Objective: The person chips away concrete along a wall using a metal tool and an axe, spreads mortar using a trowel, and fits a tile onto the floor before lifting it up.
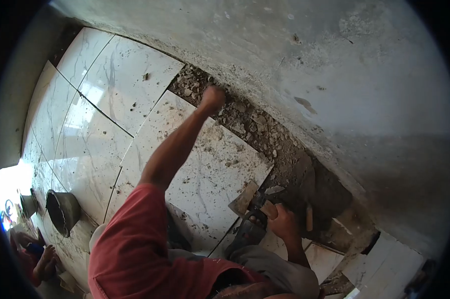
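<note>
The left hand (214, 99) is curled up small over the broken bits (257, 127) in the gap by the wall (354, 94), upper middle of the frame, and I cannot tell if its grip holds any. Right of the bottom middle, the right hand (283, 222) has its grip closed around one wooden handle (270, 210), near one dark power tool (248, 232). Two buckets (64, 213) sit at the lower left.

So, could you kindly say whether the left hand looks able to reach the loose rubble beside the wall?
Very likely yes: the left hand is directly at the strip of loose rubble, between the tile and the wall, with nothing visible blocking it. Whether it holds anything is hard to tell.
</note>
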The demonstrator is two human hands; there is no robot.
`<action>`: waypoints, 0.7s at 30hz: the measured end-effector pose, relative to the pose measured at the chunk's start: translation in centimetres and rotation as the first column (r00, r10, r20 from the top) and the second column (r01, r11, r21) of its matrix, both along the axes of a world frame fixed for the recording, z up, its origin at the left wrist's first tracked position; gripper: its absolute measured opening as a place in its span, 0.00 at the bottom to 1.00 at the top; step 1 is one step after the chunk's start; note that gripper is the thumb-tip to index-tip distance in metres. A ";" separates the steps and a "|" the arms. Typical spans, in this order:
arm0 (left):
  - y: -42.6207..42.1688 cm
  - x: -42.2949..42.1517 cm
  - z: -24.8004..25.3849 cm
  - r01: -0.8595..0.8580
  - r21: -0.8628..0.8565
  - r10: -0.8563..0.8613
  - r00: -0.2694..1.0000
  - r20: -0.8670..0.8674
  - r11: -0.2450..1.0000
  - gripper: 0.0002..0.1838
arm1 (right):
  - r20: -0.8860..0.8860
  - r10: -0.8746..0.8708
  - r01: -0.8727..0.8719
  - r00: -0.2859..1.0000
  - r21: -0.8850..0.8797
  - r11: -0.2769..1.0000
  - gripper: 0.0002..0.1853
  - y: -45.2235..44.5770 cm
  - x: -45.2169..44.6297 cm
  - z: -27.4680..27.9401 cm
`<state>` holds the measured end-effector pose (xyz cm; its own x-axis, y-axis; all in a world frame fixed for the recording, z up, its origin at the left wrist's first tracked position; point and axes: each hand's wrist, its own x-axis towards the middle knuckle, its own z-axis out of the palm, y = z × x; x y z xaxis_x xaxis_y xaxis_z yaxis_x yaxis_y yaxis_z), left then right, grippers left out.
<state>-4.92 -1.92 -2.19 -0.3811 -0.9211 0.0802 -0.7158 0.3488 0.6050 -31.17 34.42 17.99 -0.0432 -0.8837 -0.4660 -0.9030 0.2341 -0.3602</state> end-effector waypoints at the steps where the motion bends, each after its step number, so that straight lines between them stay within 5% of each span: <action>1: 0.8 -1.3 -2.3 0.229 -0.234 -0.204 0.971 0.126 0.945 0.12 | -0.012 0.014 -0.014 1.000 -0.001 1.000 0.16 -0.1 0.2 0.1; 2: 3.7 -3.4 -0.1 0.224 0.147 -0.192 0.960 -0.204 0.963 0.14 | -0.012 0.020 -0.020 1.000 -0.002 1.000 0.16 -0.6 0.6 0.4; 3: 6.5 -5.3 3.2 0.313 0.481 -0.047 0.872 -0.488 0.819 0.16 | -0.001 0.036 -0.036 0.999 -0.018 0.999 0.16 -1.4 1.0 0.8; 4: 7.4 -5.9 5.3 0.313 0.485 -0.043 0.871 -0.489 0.816 0.16 | 0.009 0.052 -0.051 0.999 -0.019 0.999 0.16 -1.5 1.1 1.1; 6: 8.3 -6.5 8.1 0.015 0.710 0.292 0.905 -0.309 0.704 0.19 | 0.020 0.041 -0.041 0.999 -0.017 0.999 0.16 -1.4 0.8 1.1; 9: 5.7 -2.8 4.6 -0.162 0.563 0.394 0.862 -0.320 0.811 0.17 | 0.052 -0.009 0.011 0.999 -0.029 1.000 0.16 -0.1 0.1 0.9; 12: 3.3 0.0 4.7 -0.098 0.715 0.500 0.779 -0.378 0.692 0.12 | 0.040 -0.056 0.057 0.998 -0.012 0.998 0.17 0.3 -0.4 0.7; 17: 2.3 -1.6 2.2 -0.231 0.645 0.521 0.798 -0.304 0.729 0.12 | 0.025 -0.079 0.077 0.997 0.066 0.995 0.18 -0.7 -0.1 0.5; 21: 2.3 -1.6 2.2 -0.269 0.514 0.493 0.788 -0.370 0.815 0.10 | 0.249 -0.035 0.046 0.968 -0.040 0.998 0.18 -2.0 0.6 1.1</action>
